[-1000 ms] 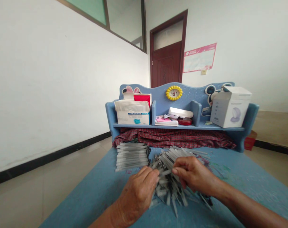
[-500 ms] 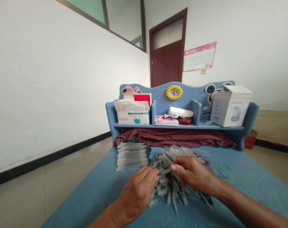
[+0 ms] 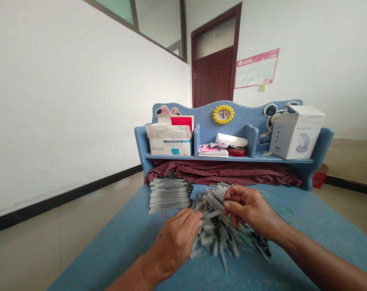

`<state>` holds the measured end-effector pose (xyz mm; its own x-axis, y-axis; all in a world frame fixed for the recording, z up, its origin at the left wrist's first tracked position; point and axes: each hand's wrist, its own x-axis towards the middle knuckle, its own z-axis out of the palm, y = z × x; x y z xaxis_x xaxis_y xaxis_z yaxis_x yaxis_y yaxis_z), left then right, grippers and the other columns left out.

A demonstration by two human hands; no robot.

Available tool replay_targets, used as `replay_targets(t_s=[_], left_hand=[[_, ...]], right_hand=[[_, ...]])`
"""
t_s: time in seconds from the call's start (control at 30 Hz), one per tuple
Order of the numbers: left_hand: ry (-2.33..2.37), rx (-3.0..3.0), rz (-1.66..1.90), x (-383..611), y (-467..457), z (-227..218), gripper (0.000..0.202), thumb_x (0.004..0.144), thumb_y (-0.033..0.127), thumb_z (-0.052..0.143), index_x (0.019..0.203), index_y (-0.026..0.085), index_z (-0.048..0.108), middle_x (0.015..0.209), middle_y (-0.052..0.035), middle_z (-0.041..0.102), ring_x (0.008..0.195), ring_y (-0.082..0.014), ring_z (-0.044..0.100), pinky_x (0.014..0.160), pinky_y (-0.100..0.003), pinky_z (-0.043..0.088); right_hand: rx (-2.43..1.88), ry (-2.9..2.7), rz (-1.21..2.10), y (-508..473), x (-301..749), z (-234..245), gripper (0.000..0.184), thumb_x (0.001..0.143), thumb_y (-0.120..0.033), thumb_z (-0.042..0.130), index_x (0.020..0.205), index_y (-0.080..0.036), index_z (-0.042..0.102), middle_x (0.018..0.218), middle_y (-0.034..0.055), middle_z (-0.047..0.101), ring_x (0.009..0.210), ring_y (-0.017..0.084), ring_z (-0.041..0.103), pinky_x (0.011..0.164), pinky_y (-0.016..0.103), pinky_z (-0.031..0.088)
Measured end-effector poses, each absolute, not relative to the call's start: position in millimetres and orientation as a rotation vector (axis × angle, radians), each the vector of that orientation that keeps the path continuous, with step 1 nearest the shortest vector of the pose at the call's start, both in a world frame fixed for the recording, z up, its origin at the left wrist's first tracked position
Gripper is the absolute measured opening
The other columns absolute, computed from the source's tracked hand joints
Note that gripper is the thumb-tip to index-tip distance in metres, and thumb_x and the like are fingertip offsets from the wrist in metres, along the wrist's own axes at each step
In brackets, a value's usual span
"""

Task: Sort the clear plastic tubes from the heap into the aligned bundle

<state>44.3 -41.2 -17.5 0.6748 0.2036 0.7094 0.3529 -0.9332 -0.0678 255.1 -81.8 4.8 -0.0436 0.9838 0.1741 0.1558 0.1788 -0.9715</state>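
White walls and 1 dark red door stand behind a blue table, as the head view shows. At its far edge rises a blue shelf, which carries 1 mask box at its left end, 1 red tin near its middle and 1 white carton at its right end. Below it, a checked cloth lies along the far edge of the table.

Near the far left corner of the table, pale sticks lie in a neat row, their dark ends to the right. Just to the right of this row is a loose heap of similar sticks, pointing in several directions.

The left hand is beside the heap with bent fingers; I cannot tell how far it is closed or whether it grips a stick. The right hand, above the heap's right side, pinches a small dark piece between thumb and forefinger.
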Motion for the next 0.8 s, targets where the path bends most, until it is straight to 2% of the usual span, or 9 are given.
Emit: replay_targets(t_s=[0.23, 0.4, 0.5, 0.63, 0.8], left_hand=[[-0.459, -2.703, -1.075, 47, -43, -19, 0.020, 0.093, 0.012, 0.036, 0.093, 0.013, 0.055, 0.071, -0.0042, 0.060, 0.065, -0.0149, 0.056, 0.060, -0.025, 0.048], [-0.522, -2.727, -1.050, 42, -35, -19, 0.020, 0.092, 0.013, 0.037, 0.091, 0.014, 0.057, 0.071, -0.0043, 0.060, 0.066, -0.0154, 0.058, 0.059, -0.025, 0.049], [-0.647, -2.699, -1.060, 32, -22, -17, 0.020, 0.092, 0.015, 0.038, 0.094, 0.014, 0.058, 0.075, -0.0051, 0.062, 0.070, -0.0159, 0.060, 0.064, -0.026, 0.050], [-0.879, -2.651, -1.022, 18, -3, -17, 0.022, 0.091, 0.019, 0.039, 0.086, 0.015, 0.060, 0.074, -0.0048, 0.063, 0.071, -0.0167, 0.062, 0.067, -0.027, 0.050], [-1.005, -2.691, -0.924, 19, -1, -23, 0.020, 0.089, 0.019, 0.041, 0.083, 0.017, 0.060, 0.072, -0.0029, 0.063, 0.069, -0.0156, 0.062, 0.066, -0.025, 0.049]], right_hand=[[-1.115, -1.401, 1.051, -81, 245, -6, 0.014, 0.068, -0.021, 0.059, 0.076, -0.019, 0.048, 0.055, -0.0072, 0.055, 0.038, 0.007, 0.052, 0.036, 0.017, 0.033], [-1.178, -1.392, 0.887, -78, 259, 5, 0.013, 0.065, -0.021, 0.061, 0.073, -0.018, 0.051, 0.048, -0.0085, 0.050, 0.038, 0.007, 0.050, 0.038, 0.018, 0.036], [-1.214, -1.319, 0.688, -76, 281, 23, 0.020, 0.064, -0.026, 0.066, 0.075, -0.018, 0.052, 0.048, -0.0066, 0.053, 0.039, 0.009, 0.052, 0.040, 0.021, 0.039], [-1.287, -1.295, 0.344, -78, 304, 38, 0.021, 0.071, -0.033, 0.064, 0.082, -0.018, 0.054, 0.055, -0.0021, 0.058, 0.044, 0.012, 0.055, 0.043, 0.024, 0.043], [-1.400, -1.697, -0.291, -86, 291, 21, 0.010, 0.084, -0.022, 0.050, 0.085, -0.019, 0.059, 0.072, 0.0031, 0.065, 0.061, 0.014, 0.059, 0.061, 0.026, 0.044]])
